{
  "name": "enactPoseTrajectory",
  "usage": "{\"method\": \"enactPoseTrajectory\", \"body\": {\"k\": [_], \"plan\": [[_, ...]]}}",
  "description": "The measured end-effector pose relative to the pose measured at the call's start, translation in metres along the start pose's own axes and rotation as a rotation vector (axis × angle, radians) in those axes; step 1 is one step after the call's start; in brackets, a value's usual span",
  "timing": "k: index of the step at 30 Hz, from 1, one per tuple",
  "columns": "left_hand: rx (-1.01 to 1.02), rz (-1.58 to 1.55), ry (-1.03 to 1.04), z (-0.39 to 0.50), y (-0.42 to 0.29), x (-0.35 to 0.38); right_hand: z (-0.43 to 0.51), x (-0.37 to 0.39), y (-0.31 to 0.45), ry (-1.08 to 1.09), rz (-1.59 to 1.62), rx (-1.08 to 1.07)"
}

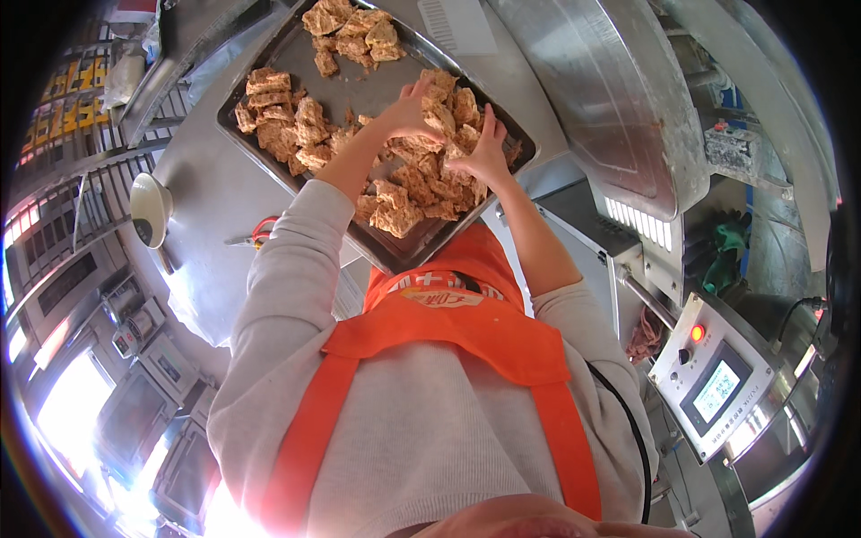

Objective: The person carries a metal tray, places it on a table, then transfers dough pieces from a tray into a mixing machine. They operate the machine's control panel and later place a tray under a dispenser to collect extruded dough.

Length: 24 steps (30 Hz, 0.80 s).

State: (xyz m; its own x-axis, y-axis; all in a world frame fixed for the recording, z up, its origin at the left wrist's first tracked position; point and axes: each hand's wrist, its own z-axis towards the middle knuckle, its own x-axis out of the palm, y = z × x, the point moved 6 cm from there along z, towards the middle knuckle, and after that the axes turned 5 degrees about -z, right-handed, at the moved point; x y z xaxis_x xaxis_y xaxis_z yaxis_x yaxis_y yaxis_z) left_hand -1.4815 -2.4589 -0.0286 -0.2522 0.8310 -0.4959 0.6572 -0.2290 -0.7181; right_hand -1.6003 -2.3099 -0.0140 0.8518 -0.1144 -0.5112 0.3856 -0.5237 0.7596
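A dark metal baking tray (301,58) lies tilted across the view in front of me, bearing separate heaps of brown, flaky food chunks (398,218). My left hand (412,120) reaches over the heap at the tray's right side, thumb and fingers spread against the chunks. Opposite it, my right hand (485,153) touches the same heap from the right, its fingers also apart. Several chunks (440,118) lie between the two hands. Neither hand shows a closed grip. Other heaps sit at the tray's far corner (353,30) and left side (276,114).
Left of the tray, red-handled scissors (259,232) and a pale bowl (151,210) rest on the metal table (202,175). A large steel machine (605,94) stands at right, near a control panel (713,383) with a lit red button. Wire racks (81,168) line the left.
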Motion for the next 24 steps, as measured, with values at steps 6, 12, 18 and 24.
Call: {"method": "enactPoseTrajectory", "body": {"k": [6, 12, 18, 24], "plan": [[-0.124, -0.553, 0.161, -0.023, -0.028, -0.016, 0.015, 0.015, 0.012, 0.171, 0.163, -0.153], [-0.172, -0.703, 0.205, -0.039, -0.015, -0.019, 0.018, 0.021, 0.014, 0.321, 0.461, -0.193], [-0.191, -0.577, 0.055, -0.053, -0.004, -0.048, 0.008, 0.004, 0.079, 0.444, 0.705, -0.122], [-0.171, -0.637, -0.018, -0.076, -0.011, -0.072, 0.010, 0.005, 0.112, 0.461, 0.541, 0.044]]}}
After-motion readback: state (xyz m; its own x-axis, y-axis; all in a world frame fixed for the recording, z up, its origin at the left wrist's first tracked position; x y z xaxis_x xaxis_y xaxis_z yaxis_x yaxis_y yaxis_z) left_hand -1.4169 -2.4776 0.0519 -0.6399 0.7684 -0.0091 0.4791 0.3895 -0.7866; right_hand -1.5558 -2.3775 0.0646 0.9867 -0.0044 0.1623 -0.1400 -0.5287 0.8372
